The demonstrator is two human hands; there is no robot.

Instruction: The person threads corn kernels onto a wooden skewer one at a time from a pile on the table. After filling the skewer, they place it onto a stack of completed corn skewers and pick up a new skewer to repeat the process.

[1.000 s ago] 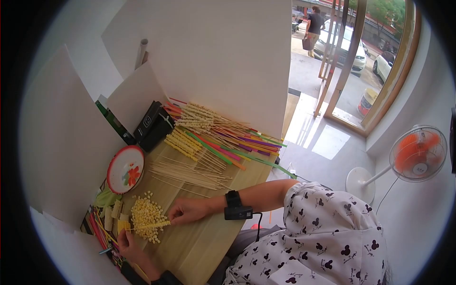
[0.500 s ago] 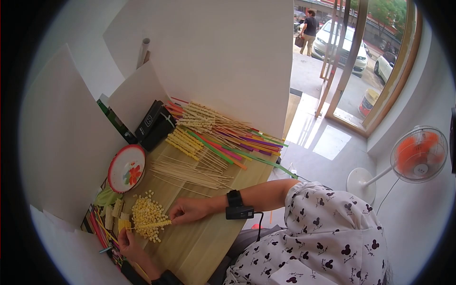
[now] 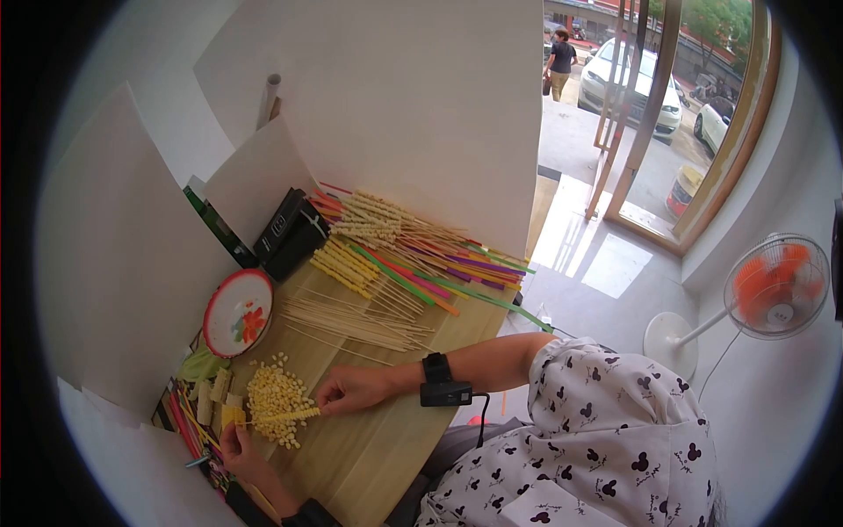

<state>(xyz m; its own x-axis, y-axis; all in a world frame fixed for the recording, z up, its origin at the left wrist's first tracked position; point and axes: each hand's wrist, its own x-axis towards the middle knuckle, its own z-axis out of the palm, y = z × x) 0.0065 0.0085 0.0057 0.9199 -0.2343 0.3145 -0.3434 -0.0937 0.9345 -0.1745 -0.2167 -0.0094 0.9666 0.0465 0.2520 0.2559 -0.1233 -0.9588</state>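
Note:
My right hand (image 3: 349,389), with a black band and a small device at its wrist, is closed on a skewer threaded with yellow corn kernels (image 3: 291,417). The skewer points left over a loose heap of corn kernels (image 3: 272,393) on the table. At the skewer's left end my left hand (image 3: 241,454) has its fingers pinched together. What sits between those fingertips is too small to make out. Just above the left fingers lies a yellow piece of corn cob (image 3: 232,415), with paler cobs (image 3: 205,402) beside it.
Bare wooden skewers (image 3: 351,321) lie behind the heap. Farther back are filled corn skewers (image 3: 347,263) and coloured strips (image 3: 474,272). A red-rimmed bowl (image 3: 211,329) and a black box (image 3: 290,233) stand by the wall. A fan (image 3: 777,285) is at right.
The view has shifted slightly. Both hands stay almost in place around the corn skewer. Outside, the passer-by has moved a little to the left.

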